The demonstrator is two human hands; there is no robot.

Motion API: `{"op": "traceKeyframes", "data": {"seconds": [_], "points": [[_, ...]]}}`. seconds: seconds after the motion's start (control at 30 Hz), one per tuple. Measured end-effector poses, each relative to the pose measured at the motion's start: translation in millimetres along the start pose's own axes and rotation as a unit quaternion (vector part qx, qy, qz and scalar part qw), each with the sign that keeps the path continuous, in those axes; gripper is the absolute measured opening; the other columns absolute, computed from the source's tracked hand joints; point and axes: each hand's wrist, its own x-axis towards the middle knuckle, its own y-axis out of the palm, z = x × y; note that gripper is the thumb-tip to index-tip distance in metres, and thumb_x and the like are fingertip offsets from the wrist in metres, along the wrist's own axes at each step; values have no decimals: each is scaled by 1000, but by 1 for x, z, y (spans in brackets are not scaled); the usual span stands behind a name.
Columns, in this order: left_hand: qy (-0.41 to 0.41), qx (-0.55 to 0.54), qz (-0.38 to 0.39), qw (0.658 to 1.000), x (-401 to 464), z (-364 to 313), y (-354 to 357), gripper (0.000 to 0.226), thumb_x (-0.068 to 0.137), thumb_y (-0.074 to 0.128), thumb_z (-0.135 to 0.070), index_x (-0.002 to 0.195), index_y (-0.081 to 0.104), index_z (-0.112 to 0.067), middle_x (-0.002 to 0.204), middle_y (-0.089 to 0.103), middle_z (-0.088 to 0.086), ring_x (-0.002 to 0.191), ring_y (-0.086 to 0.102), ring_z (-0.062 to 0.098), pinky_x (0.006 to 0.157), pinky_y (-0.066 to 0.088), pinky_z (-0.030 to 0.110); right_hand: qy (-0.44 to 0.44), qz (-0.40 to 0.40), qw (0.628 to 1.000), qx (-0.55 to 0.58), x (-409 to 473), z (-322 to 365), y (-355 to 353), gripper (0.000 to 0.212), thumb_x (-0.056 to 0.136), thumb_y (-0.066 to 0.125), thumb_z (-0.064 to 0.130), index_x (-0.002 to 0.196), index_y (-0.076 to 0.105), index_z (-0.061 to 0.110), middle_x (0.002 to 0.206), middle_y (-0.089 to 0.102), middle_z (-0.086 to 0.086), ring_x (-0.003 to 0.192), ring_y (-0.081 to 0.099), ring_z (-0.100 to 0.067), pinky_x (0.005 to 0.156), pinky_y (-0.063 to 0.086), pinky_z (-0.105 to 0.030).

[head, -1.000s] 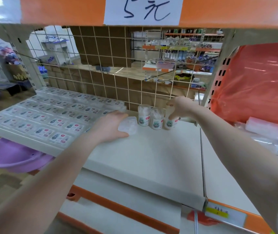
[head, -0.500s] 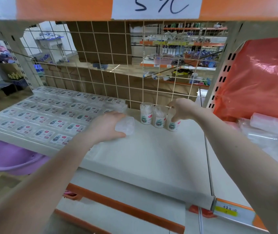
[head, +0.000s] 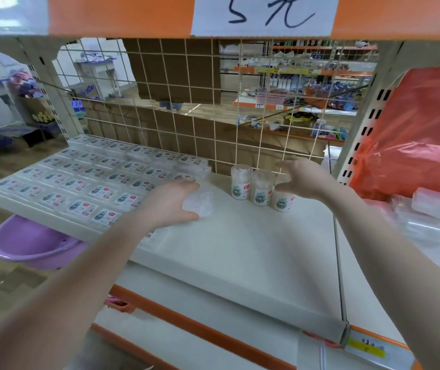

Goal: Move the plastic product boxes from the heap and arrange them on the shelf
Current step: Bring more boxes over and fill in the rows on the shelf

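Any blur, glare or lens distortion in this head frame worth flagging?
Head view: wide-angle bending curves the upper shelf edge and uprights; the forearms at the bottom edge are soft; the red plastic bag shows glare streaks; the cotton swab jars stay fairly sharp; lighting even, shadows faint.

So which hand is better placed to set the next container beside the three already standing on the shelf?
The left hand. It already holds a clear plastic container just left of the three upright containers on the shelf. The right hand holds nothing, its fingers spread over the rightmost one.
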Motion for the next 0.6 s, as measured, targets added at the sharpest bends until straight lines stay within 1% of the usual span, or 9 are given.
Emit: {"op": "traceKeyframes", "data": {"seconds": [0.07,0.13,0.23,0.33,0.43,0.53,0.6], "points": [[-8,-8,-2,1000,-4,5,1,72,78,69,-42,140,41,-20,139,46,0,125,44,20,98,40,36,-12,-42,999,2,-8,5,-2,57,86,62,32,137,45,14,132,51,-10,115,52,-27,88,51,-40],[-18,-16,-1,1000,-8,12,1,73,78,70,-42,141,40,-21,141,44,-1,127,43,19,99,40,34,-16,-77,997,-3,-16,15,-1,48,88,59,30,132,50,12,129,53,-10,113,52,-28,86,50,-40],[-27,-16,-2,1000,-13,29,0,73,79,69,-42,142,38,-22,145,41,-3,131,39,18,99,37,31,-19,-107,994,4,-23,39,4,44,89,58,30,128,52,11,128,53,-8,115,48,-28,87,45,-38],[-35,-18,-4,999,-19,54,-1,74,80,68,-43,143,37,-22,148,38,-2,132,37,18,102,36,33,-16,-107,994,21,-23,72,15,44,90,54,33,131,50,15,127,52,-4,116,45,-26,87,42,-35],[-39,-16,-5,999,-26,82,-3,75,79,67,-46,144,35,-25,147,39,-1,130,41,19,102,39,34,-20,-84,996,23,-15,106,30,46,92,50,34,134,47,15,131,49,-4,123,39,-25,96,36,-35],[-31,-17,-3,999,-35,121,-8,76,79,68,-46,144,36,-24,145,41,1,129,41,20,104,38,36,-11,-81,996,21,-5,147,45,45,92,49,34,133,48,15,131,50,-4,123,40,-24,95,39,-33],[-25,-18,-9,999,-41,152,-13,76,79,69,-46,144,36,-23,145,41,2,128,42,21,103,37,34,3,-84,996,26,4,179,53,44,92,50,34,131,50,14,131,50,-4,123,41,-24,95,41,-34]]}}
